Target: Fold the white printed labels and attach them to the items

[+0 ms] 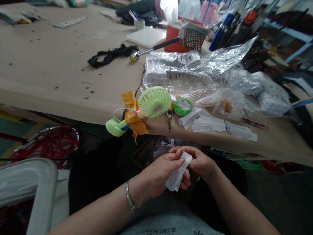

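Observation:
Above my lap, my left hand [166,173] is closed around a small stack of printed white labels [176,176], its thumb lying on top. My right hand [199,161] meets it from the other side, fingers curled at the stack's upper end. Its fingertips are partly hidden behind the labels. On the table edge ahead lie a fanned row of similar labels [209,124] and another group of labels [241,131] to its right. Below the edge, between my knees, a box [141,153] holds loose bits of paper.
A green fan [155,101] is taped at the table edge. Beside it are a pointed tool [169,120], a green round container [183,107] and pink-handled snips [255,123]. Behind lie plastic bags [181,78], a hammer [156,47] and black cloth [112,55]. A white chair [26,182] stands left.

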`<state>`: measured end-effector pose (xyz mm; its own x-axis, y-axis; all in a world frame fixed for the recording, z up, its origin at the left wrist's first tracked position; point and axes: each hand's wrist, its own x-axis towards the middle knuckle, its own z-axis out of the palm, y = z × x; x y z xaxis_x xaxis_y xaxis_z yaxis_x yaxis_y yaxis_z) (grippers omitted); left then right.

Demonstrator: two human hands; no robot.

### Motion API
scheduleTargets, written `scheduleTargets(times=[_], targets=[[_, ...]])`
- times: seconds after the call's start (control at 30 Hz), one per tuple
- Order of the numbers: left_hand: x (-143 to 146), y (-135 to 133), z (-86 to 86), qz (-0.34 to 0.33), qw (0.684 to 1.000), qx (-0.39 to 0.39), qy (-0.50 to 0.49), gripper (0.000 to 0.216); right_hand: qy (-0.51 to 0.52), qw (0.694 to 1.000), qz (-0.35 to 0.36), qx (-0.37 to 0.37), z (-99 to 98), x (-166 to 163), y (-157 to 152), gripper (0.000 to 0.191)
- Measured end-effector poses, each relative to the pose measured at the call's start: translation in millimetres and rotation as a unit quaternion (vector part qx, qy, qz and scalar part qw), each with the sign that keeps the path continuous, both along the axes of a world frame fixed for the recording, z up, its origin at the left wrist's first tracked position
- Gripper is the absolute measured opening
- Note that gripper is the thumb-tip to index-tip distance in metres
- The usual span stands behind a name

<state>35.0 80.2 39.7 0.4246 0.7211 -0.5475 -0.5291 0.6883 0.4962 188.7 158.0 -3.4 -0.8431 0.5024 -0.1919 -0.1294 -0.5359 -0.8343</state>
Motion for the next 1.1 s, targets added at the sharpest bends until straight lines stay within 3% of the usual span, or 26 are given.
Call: scheduleTargets(times=[0.37, 0.5, 0.6, 0.67, 0.9, 1.1], targets=[[2, 0, -2.2, -0.004, 1.0, 0.013, 0.026, 0.02, 0.003, 1.0, 0.003, -0.016, 0.9, -4, 0, 0.023], [0, 0, -2.2, 0.031, 0.998, 0.007, 0.046, 0.02, -0.057, 0.996, -0.047, 0.055, 5.6, -3, -5, 0.04], [-2, 0, -1.1, 0.047, 0.998, -0.003, 0.045, 0.019, -0.119, 0.974, -0.121, 0.148, 14.2, -2, -12, 0.038], [-4, 1, -0.8, 0.052, 0.998, 0.002, 0.04, 0.019, -0.155, 0.962, -0.134, 0.181, 19.5, -3, -15, 0.036], [-6, -1, -0.9, 0.031, 0.998, 0.011, 0.056, 0.023, -0.174, 0.964, -0.119, 0.161, 20.9, -11, -19, 0.028], [-7, -3, -1.7, 0.031, 0.997, 0.021, 0.065, 0.022, -0.179, 0.953, -0.137, 0.201, 27.1, -13, -18, 0.018]])
